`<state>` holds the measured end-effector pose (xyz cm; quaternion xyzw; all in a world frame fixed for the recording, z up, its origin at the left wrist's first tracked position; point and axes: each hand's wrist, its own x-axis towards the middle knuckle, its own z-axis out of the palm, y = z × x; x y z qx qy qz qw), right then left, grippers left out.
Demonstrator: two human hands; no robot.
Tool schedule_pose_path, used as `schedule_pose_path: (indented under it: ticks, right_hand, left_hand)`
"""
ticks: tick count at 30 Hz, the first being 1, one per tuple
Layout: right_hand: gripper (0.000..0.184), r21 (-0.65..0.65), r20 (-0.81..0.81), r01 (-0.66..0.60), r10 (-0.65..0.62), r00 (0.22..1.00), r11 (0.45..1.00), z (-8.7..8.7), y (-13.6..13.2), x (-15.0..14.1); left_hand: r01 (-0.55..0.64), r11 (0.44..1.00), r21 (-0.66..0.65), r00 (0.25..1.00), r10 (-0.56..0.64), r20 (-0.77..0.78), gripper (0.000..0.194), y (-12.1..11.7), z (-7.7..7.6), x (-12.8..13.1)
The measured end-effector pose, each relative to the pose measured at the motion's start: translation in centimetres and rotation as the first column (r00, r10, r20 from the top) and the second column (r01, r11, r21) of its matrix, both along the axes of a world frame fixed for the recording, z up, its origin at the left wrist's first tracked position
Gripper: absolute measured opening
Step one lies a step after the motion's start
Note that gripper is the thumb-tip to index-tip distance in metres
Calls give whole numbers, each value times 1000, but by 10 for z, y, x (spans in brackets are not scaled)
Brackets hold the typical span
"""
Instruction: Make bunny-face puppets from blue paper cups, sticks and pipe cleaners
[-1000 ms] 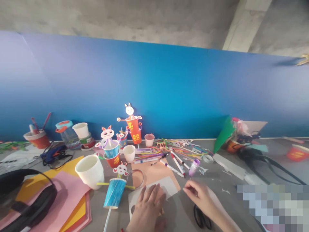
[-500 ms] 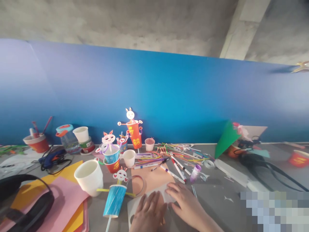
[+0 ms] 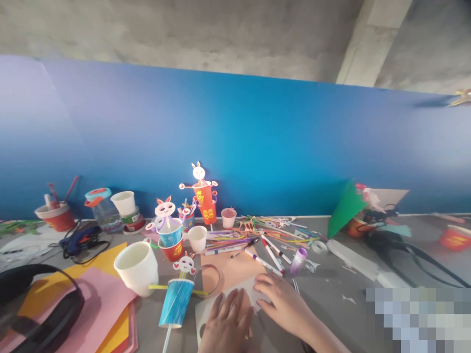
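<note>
My left hand (image 3: 228, 323) lies flat, fingers spread, on a pale sheet of paper (image 3: 203, 310) with a cut-out hole near its lower left. A bit of orange paper shows beside that hand's fingers. The fingertips of my right hand (image 3: 281, 299) rest on the sheet's right side, thumb apart from the fingers. Scissor blades (image 3: 295, 286) poke out beyond the right hand, whose wrist mostly covers the handles. Left of the sheet is a blue paper cup (image 3: 177, 305) upside down on a straw, with a paper rabbit face (image 3: 185, 264) and yellow arms.
Markers (image 3: 270, 255), a purple glue stick (image 3: 298, 261) and a tape roll (image 3: 318, 246) lie beyond my hands. A white cup (image 3: 136, 268), coloured paper (image 3: 105, 299) and headphones (image 3: 69, 314) are at left. Decorated red cups (image 3: 204, 201) stand near the blue partition (image 3: 272, 147).
My right hand has moved left from beside the scissors onto the sheet, its fingers opening out. My left hand has stayed in place on the paper. The view has tilted slightly.
</note>
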<state>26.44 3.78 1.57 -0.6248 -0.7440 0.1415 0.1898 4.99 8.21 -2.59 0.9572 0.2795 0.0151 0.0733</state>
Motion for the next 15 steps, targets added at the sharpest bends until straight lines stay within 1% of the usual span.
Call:
schedule_pose_path:
  ticks: [2,5,7,10,15]
  right_hand:
    - [29,18,-3,-5,5,1000,1000,1,3,-1]
    - [31,84,-23,-17,19,1000,996,1,15,-3]
    - [31,124,-29,-12,16,999,992,0,28,-4]
    - [30,150,-27,8,-4,1000,989,-1,54,-7]
    - [38,190,-31,27,-22,999,981,3,92,-17]
  left_hand:
    - [-16,999,-31,1000,16,-7,70,-1,3,0]
    - [-56,997,-57,998,55,-13,71,-4,6,1]
    - [-76,995,-69,997,75,-14,70,-5,7,3]
    - [-81,993,-86,997,80,-19,69,-6,8,3]
    - [-85,993,-79,996,84,-16,68,-6,6,4]
